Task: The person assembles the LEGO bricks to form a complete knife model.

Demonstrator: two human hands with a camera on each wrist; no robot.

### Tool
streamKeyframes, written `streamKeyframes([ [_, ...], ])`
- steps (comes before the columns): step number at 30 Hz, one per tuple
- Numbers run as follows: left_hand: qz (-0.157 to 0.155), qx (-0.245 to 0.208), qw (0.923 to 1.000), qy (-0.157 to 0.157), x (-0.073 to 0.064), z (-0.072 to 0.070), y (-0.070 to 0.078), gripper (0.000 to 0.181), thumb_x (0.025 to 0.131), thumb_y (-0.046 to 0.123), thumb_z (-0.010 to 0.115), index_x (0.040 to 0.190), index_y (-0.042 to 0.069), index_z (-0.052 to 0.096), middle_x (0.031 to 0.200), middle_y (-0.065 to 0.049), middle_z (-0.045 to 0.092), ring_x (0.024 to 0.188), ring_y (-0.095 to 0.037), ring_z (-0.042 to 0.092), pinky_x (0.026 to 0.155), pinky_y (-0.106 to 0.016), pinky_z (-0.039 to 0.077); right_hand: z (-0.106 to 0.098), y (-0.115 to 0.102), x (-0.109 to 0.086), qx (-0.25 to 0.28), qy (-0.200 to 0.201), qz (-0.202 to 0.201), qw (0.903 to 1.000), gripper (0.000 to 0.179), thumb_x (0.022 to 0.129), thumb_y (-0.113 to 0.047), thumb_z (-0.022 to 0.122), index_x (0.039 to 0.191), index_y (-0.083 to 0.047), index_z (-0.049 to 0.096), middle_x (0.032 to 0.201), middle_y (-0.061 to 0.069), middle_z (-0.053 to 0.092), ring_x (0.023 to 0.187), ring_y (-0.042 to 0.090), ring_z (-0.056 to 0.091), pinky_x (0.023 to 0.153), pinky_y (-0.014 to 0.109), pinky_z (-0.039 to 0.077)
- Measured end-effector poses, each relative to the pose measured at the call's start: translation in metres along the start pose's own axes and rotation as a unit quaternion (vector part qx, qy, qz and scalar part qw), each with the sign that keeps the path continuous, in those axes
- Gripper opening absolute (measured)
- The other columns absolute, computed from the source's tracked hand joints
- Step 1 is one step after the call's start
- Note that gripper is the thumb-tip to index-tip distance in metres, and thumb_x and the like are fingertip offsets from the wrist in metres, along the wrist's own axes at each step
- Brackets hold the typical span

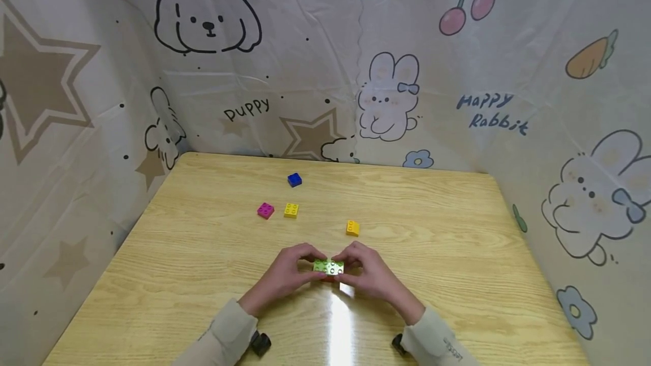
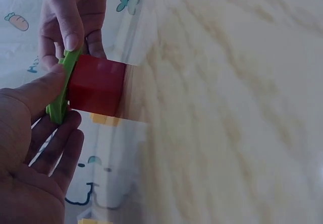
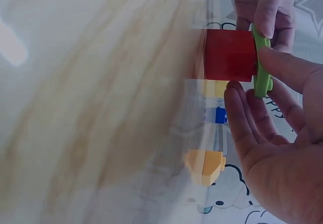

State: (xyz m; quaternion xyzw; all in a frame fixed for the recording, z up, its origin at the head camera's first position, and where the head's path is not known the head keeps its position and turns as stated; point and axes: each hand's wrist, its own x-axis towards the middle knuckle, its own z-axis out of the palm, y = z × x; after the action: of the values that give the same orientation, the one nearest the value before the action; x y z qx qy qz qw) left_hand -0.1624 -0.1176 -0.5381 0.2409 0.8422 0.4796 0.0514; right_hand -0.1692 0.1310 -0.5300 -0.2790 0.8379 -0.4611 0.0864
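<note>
While the left hand (image 1: 290, 271) and right hand (image 1: 370, 271) pinched opposite ends of the green plate (image 1: 328, 267), it lay on top of the red block (image 2: 97, 85), which stood on the table (image 1: 437, 230). Whether it was fully seated could not be told. Good practice appeared to call for holding it level and pressing both ends evenly.

The rear block (image 1: 294, 179) lies nearest the far edge of the surface (image 1: 447, 213), left of its middle. Before it, the left-hand block (image 1: 265, 210) and right-hand block (image 1: 291, 210) lie just beside each other. Nearer and further right lies the lone block (image 1: 353, 228). Before all these, between the left hand (image 1: 290, 269) and right hand (image 1: 368, 270), the plate (image 1: 328, 266) sits atop the base block (image 3: 229, 55).
</note>
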Motion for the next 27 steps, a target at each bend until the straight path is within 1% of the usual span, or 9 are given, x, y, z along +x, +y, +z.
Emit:
streamKeyframes([
  [4,-0.007,-0.007,0.9999,0.003,-0.0001,-0.0011,0.0024,0.024,0.086,0.021,0.086,0.108,0.021,0.075,0.108,0.010,0.074,0.104,-0.012,0.070,0.097,-0.036,0.059,0.0002,-0.0027,0.0009,0.009,-0.014,0.011,0.9998,0.028,0.087,-0.011,0.084,0.113,-0.008,0.074,0.108,0.005,0.073,0.095,0.019,0.072,0.090,0.031,0.062],
  [7,-0.018,-0.011,0.9998,0.005,-0.0005,-0.0012,0.0030,0.024,0.085,0.018,0.086,0.106,0.021,0.075,0.106,0.011,0.074,0.103,-0.012,0.070,0.097,-0.035,0.058,0.0002,-0.0050,0.0014,0.011,-0.021,0.017,0.9996,0.027,0.087,-0.009,0.084,0.112,-0.006,0.074,0.109,0.007,0.073,0.096,0.020,0.072,0.090,0.029,0.062],
  [14,-0.026,-0.017,0.9995,0.003,0.0001,0.0001,0.0020,0.024,0.085,0.019,0.086,0.106,0.020,0.076,0.105,0.010,0.074,0.103,-0.012,0.070,0.098,-0.034,0.058,0.0014,-0.0052,0.0027,0.008,-0.015,0.020,0.9997,0.026,0.085,-0.006,0.084,0.109,-0.005,0.075,0.110,0.009,0.074,0.099,0.025,0.073,0.087,0.026,0.062],
  [20,-0.039,-0.025,0.9989,-0.001,0.0003,-0.0008,0.0017,0.024,0.084,0.018,0.087,0.105,0.020,0.076,0.101,0.011,0.073,0.101,-0.011,0.069,0.099,-0.036,0.057,0.0027,-0.0034,0.0033,0.043,-0.022,0.039,0.9981,0.024,0.085,-0.003,0.083,0.108,-0.004,0.075,0.112,0.012,0.073,0.100,0.028,0.074,0.086,0.025,0.062],
  [24,-0.036,-0.028,0.9990,-0.001,0.0006,-0.0003,0.0022,0.025,0.083,0.016,0.088,0.105,0.019,0.076,0.101,0.009,0.073,0.100,-0.012,0.070,0.099,-0.038,0.058,0.0020,-0.0032,0.0033,0.050,-0.025,0.047,0.9973,0.024,0.086,-0.002,0.083,0.109,-0.004,0.075,0.113,0.013,0.073,0.101,0.029,0.074,0.085,0.024,0.062],
  [27,-0.035,-0.029,0.9990,-0.001,0.0021,0.0006,0.0017,0.024,0.083,0.016,0.087,0.104,0.019,0.076,0.101,0.009,0.073,0.100,-0.011,0.069,0.098,-0.036,0.058,0.0007,-0.0029,0.0034,0.053,-0.025,0.049,0.9971,0.024,0.086,-0.002,0.082,0.108,-0.004,0.074,0.113,0.013,0.073,0.101,0.029,0.075,0.085,0.024,0.062],
])
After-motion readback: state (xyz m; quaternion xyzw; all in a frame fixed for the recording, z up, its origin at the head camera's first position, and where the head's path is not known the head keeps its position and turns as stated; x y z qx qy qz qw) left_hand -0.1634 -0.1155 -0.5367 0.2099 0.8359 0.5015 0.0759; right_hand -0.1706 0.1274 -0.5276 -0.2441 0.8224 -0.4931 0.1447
